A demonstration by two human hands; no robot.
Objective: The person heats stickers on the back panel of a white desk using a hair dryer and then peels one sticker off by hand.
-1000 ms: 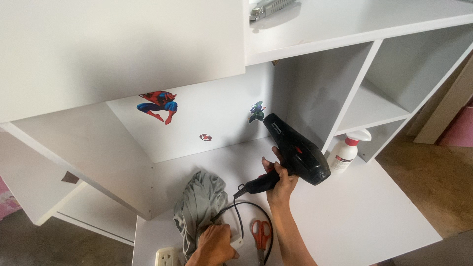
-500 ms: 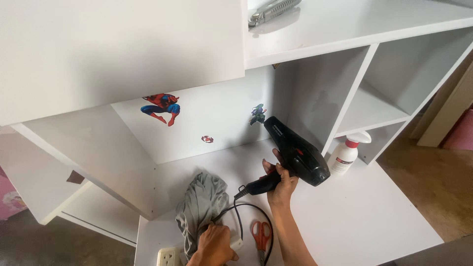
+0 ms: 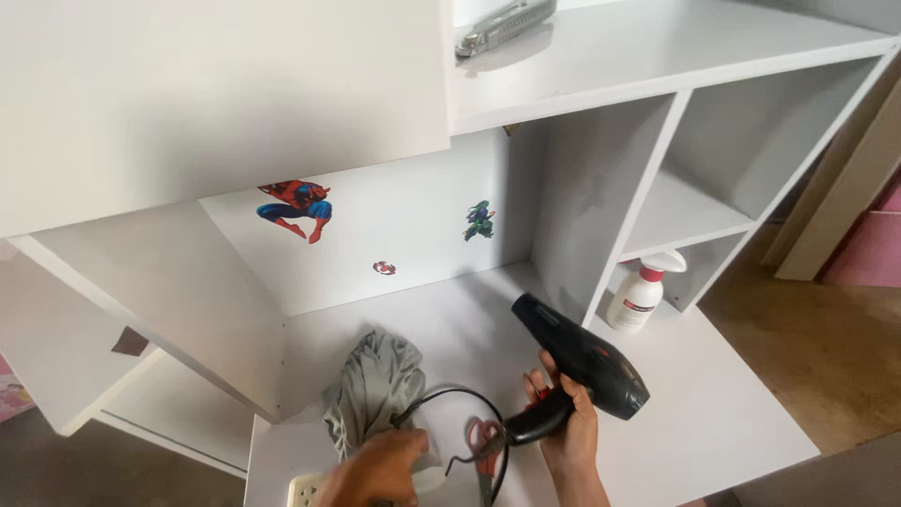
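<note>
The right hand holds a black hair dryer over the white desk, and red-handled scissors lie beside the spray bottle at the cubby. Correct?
Not quite. In the head view the scissors lie by the black cord near the right hand, away from the spray bottle. The hair dryer part is right.

A black plastic hair dryer hung over the white wooden desk, right of a crumpled grey cloth. Red-handled scissors lay between them, under the dryer's black cord. A white spray bottle stood behind, beside the shelf divider.

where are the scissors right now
In the head view, the red-handled scissors lie on the white desk at the bottom centre, inside the black cord's loop, between both hands.
</note>
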